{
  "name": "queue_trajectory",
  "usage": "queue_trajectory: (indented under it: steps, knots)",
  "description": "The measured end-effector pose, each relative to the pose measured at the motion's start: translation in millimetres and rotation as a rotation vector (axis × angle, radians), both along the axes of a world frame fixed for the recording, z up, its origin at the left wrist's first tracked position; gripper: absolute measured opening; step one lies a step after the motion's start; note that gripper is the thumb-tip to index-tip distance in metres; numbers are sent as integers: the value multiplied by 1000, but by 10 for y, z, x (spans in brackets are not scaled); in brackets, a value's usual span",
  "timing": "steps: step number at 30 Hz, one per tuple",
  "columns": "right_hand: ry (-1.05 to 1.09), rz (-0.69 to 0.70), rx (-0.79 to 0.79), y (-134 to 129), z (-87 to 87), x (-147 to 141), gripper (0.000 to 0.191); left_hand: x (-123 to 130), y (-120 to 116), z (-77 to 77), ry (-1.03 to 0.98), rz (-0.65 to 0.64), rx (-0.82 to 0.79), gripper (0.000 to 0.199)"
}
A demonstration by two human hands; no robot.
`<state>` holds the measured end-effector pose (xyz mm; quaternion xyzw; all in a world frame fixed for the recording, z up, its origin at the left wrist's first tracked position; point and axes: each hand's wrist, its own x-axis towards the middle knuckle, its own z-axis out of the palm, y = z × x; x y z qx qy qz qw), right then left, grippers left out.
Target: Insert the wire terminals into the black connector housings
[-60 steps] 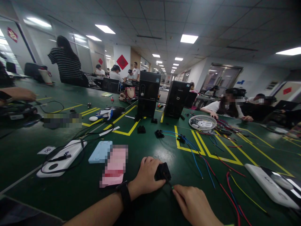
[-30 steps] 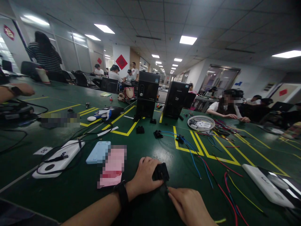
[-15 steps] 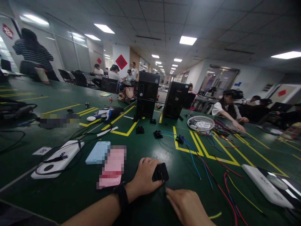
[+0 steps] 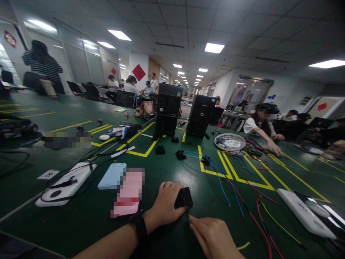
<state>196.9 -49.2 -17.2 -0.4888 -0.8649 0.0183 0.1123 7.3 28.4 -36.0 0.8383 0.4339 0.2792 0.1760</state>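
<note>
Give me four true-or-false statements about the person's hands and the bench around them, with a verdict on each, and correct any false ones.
1. The left hand holds a black connector. True.
2. The right hand grips a screwdriver. False: its fingers are close to a thin wire below the connector.
3. The black wristband is on the right wrist. False: it is on the left wrist.
4. Red, blue and yellow wires lie loose on the green table, to the right of the hands. True.
</note>
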Motion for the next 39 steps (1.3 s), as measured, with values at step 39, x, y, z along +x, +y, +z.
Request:
queue_trajectory:
  steps: [39]
  knots:
    - [-127,-127,-91,30,70,50,25,6,17,0,-52,9,-36,45]
